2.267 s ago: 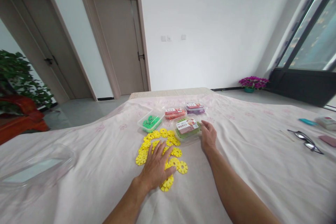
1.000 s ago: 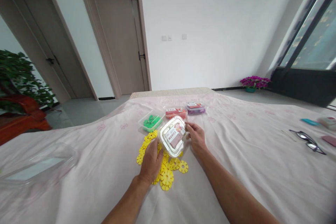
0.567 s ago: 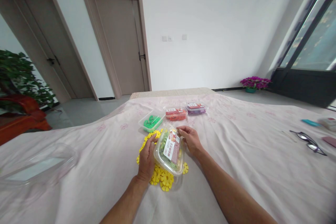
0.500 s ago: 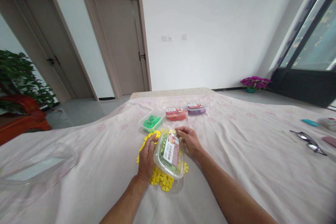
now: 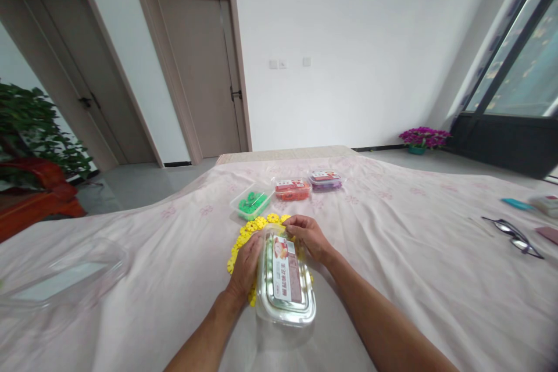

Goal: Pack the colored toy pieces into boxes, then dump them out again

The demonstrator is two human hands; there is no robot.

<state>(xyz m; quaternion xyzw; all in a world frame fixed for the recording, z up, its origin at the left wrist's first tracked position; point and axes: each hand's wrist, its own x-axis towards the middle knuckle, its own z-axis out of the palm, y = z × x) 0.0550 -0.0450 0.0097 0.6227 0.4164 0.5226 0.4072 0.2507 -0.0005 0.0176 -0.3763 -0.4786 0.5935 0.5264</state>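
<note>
Fingers grip a clear lidded box: left hand at its ten o'clock, right hand at one; yellow discs lie beyond, at eleven.

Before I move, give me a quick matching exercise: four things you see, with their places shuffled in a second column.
Things
1. Clear lidded plastic box with a long white-and-maroon label
2. Yellow slotted plastic discs
3. Clear plastic tub of green pieces
4. Black-framed glasses

Places
A. Over at the right side of the pale floral cloth
B. Partly hidden behind the hands and what they hold
C. Just left of the clear box of red pieces
D. Between the left hand and the right hand

Pairs: 1-D, 2-B, 3-C, 4-A.
</note>
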